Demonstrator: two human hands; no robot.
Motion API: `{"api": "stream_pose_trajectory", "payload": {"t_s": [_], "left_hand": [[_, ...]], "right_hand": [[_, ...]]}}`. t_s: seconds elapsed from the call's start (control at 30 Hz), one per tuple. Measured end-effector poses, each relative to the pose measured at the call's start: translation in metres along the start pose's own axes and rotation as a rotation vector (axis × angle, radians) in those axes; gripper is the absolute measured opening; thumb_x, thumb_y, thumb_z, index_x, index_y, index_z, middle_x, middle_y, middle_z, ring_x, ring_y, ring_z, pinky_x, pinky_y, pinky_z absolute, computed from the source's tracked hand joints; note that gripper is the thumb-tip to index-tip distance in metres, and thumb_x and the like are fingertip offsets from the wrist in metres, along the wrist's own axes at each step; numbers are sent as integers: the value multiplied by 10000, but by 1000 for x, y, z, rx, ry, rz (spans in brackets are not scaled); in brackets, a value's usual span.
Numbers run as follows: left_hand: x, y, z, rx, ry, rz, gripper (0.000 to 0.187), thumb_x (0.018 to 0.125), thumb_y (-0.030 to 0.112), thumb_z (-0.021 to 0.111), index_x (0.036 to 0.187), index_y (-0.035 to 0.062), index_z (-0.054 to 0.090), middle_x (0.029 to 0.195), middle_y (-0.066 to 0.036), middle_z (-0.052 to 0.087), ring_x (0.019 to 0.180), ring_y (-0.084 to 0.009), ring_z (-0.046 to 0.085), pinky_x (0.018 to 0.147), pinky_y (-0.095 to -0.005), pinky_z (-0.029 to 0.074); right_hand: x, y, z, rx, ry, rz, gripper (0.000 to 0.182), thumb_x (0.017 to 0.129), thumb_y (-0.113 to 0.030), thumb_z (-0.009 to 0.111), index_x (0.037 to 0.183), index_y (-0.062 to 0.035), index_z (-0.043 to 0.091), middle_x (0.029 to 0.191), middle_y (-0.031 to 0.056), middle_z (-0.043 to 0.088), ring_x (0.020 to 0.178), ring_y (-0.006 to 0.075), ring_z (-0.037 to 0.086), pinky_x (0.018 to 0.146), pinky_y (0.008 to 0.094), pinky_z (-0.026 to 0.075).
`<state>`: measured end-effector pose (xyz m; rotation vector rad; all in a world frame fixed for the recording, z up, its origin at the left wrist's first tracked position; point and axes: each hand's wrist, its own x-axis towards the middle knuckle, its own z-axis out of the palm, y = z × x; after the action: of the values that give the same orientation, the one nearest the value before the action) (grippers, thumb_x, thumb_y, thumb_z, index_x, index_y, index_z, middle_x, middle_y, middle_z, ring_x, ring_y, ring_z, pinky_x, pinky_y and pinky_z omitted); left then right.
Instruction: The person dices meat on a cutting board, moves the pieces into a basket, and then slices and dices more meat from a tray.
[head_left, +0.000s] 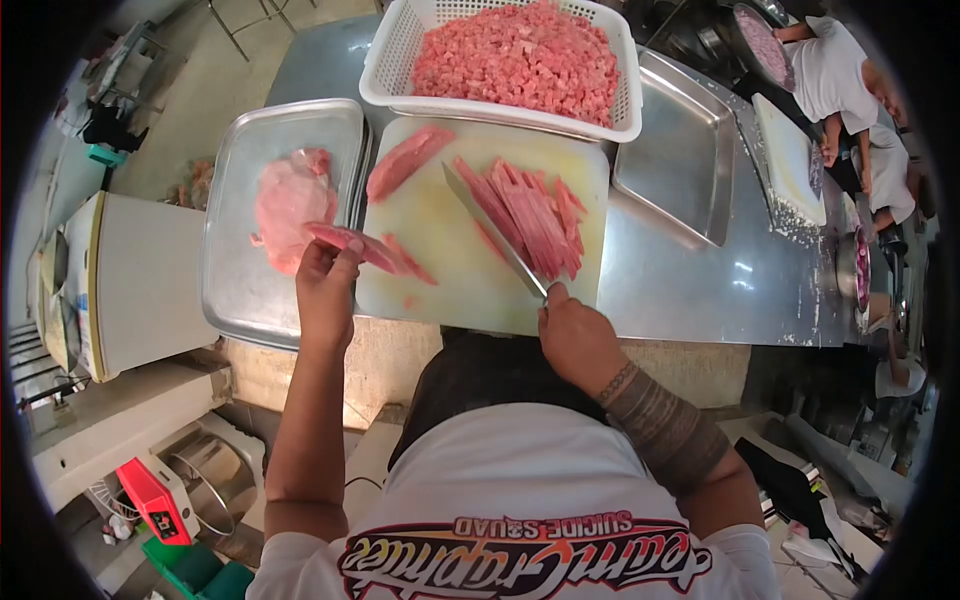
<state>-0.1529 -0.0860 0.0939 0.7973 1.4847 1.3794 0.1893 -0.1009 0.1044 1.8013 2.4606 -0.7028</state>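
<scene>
My left hand (328,275) pinches a strip of raw meat (362,246) over the left edge of the white cutting board (450,290). In my right hand (578,338) is the handle of a knife (497,229), its blade slanting up and left across the board. Against the blade's right side lies a pile of cut meat strips (535,215). A larger piece of meat (408,163) rests at the board's upper left corner. Left of the board, a metal tray (230,290) bears a big slab of raw meat (293,208).
Behind the board stands a white perforated basket (390,75) full of diced meat (518,58). An oblong metal pan (683,215) sits to the right on the steel table (770,290). Other people work at the far right near another white board (790,165).
</scene>
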Motion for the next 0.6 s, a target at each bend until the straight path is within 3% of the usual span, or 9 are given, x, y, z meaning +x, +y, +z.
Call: {"api": "stream_pose_trajectory", "payload": {"t_s": [0.13, 0.27, 0.47, 0.57, 0.6], "left_hand": [[-11, 3, 8, 124, 31, -31, 407, 994, 202, 746, 1318, 18, 582, 1150, -62, 704, 989, -129, 647, 854, -299, 482], [-20, 5, 34, 60, 89, -81, 699, 930, 143, 817, 1459, -44, 399, 1112, -168, 729, 1007, -188, 694, 853, -316, 534], [-15, -28, 98, 83, -144, -216, 862, 889, 229, 853, 1532, -69, 363, 1044, -172, 740, 991, -229, 727, 868, -349, 573], [-2, -63, 118, 526, -130, -183, 949, 841, 336, 885, 1538, -75, 389, 1101, -194, 732, 1029, -274, 723, 906, -375, 576], [3, -68, 120, 662, -77, -90, 994, 794, 429, 905, 1520, -63, 436, 1193, -217, 710, 1088, -312, 704, 932, -408, 571]], "right_hand": [[-15, -7, -29, 117, 70, 41, 242, 1028, -214, 594, 1078, 12, 523, 816, 237, 715, 744, 427, 733, 683, 514, 596], [-30, -8, -41, 169, 40, 28, 234, 1025, -212, 595, 1062, 2, 508, 807, 240, 712, 747, 445, 726, 687, 532, 593], [-24, 13, -6, 107, -54, 45, 234, 1020, -212, 601, 1057, -3, 503, 808, 249, 710, 757, 454, 725, 695, 548, 590], [-20, 16, -2, 102, -66, 38, 237, 1019, -214, 599, 1056, 0, 506, 814, 252, 712, 764, 458, 725, 696, 553, 588], [-20, 16, -2, 94, -67, 22, 238, 1019, -215, 599, 1055, 2, 507, 815, 252, 712, 770, 458, 726, 697, 554, 588]]}}
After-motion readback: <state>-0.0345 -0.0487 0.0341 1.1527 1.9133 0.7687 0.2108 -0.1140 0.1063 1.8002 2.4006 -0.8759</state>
